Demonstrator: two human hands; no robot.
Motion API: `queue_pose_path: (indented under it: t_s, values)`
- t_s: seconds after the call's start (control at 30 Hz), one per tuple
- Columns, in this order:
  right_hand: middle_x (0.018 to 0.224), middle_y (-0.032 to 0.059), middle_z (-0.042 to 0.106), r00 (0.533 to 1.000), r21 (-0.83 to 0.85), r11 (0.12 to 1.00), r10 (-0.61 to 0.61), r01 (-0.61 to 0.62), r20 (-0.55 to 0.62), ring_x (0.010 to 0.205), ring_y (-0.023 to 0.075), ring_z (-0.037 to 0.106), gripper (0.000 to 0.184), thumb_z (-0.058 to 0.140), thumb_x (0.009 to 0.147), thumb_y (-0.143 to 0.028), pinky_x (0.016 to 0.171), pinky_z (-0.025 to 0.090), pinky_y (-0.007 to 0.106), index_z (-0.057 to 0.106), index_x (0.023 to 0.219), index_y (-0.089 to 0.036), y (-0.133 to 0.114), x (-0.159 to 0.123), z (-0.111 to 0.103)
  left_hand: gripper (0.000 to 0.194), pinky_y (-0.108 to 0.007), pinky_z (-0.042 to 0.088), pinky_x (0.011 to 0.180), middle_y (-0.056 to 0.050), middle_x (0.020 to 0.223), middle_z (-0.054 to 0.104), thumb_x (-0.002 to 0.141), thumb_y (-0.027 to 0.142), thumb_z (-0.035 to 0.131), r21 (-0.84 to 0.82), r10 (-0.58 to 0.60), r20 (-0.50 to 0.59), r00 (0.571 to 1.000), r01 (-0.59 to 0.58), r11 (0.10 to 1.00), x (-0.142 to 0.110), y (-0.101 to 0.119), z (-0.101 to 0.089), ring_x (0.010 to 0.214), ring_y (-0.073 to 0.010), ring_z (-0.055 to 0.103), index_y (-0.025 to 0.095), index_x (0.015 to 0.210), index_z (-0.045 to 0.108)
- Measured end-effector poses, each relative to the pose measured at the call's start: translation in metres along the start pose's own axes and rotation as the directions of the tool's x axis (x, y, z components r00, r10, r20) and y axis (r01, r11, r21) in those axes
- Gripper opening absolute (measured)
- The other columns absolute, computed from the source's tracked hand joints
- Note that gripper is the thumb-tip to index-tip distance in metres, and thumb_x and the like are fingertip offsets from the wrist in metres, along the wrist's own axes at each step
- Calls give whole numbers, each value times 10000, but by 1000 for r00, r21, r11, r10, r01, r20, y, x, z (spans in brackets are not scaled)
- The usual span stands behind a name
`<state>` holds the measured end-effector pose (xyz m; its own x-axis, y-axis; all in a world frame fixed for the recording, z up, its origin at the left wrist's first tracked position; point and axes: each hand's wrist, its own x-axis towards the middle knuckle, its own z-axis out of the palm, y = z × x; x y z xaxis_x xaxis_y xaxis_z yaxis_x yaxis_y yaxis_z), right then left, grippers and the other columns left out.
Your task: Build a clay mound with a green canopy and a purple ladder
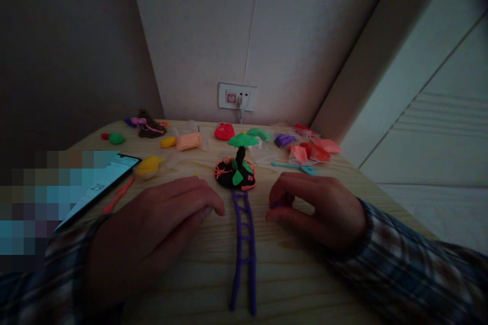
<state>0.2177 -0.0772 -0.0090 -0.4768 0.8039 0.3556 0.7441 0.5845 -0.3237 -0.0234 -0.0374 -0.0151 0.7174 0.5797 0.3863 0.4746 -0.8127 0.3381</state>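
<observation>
A purple clay ladder [246, 238] lies on the wooden table [290, 274], running from a black clay base [226, 179] toward me. Its upper part has several rungs; the two rails continue bare at the near end. On the base stand a black trunk, green leaves and a green clay canopy [243, 139], with orange strands around it. My left hand [156, 228] rests left of the ladder, fingers stretched out and curving down, with nothing visible in them. To the ladder's right, my right hand [320, 208] pinches a small piece of purple clay [280, 204], mostly hidden by the fingers.
Bagged clay lies along the back, including red [224, 132], orange [188, 141] and purple [284, 139] lumps. A yellow lump [149, 166] and a phone [102, 183] are at left. Turquoise tools [292, 166] lie beyond my right hand. A wall socket [237, 97] is behind.
</observation>
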Motion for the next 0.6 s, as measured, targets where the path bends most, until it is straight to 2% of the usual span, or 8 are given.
queue_pose_path:
  t_s: [0.1, 0.17, 0.27, 0.43, 0.6]
  values:
    - [705, -3, 616, 999, 1, 1000, 27, -27, -19, 640, 96, 572, 98, 508, 846, -169, 592, 435, 189, 568, 768, -179, 0, 1, 1, 302, -271, 417, 691, 9, 821, 632, 896, 257, 289, 125, -90, 114, 989, 76, 989, 1, -4, -1, 732, -149, 578, 212, 892, 588]
    - [785, 9, 640, 999, -1, 1000, 15, -15, -48, 701, 97, 591, 150, 447, 856, -111, 634, 442, 191, 577, 831, -180, 1, 1, 3, 323, -305, 405, 642, -5, 764, 626, 896, 291, 265, 237, -201, 180, 963, 156, 959, 2, -5, 0, 669, -175, 579, 203, 849, 571]
    - [852, 26, 645, 998, -3, 1000, -21, 21, -62, 759, 102, 602, 222, 387, 879, -98, 669, 449, 196, 589, 907, -184, 3, 1, 5, 338, -345, 396, 628, -27, 732, 612, 889, 321, 241, 350, -319, 199, 927, 237, 906, 2, -4, 1, 629, -201, 571, 195, 813, 545]
    - [758, 19, 613, 997, 0, 997, -81, 81, 9, 701, 99, 580, 223, 392, 913, -186, 642, 440, 186, 579, 790, -179, 6, 1, 5, 309, -366, 406, 647, -51, 815, 607, 875, 313, 260, 406, -336, 198, 921, 236, 883, 2, -3, 3, 683, -215, 573, 190, 838, 541]
    - [800, 29, 610, 999, -5, 999, -42, 42, -32, 737, 114, 578, 129, 439, 870, -144, 647, 439, 199, 563, 853, -176, 5, 1, 6, 311, -382, 419, 678, -60, 947, 600, 865, 273, 280, 465, -300, 152, 942, 200, 862, -1, -6, 4, 738, -223, 572, 207, 920, 579]
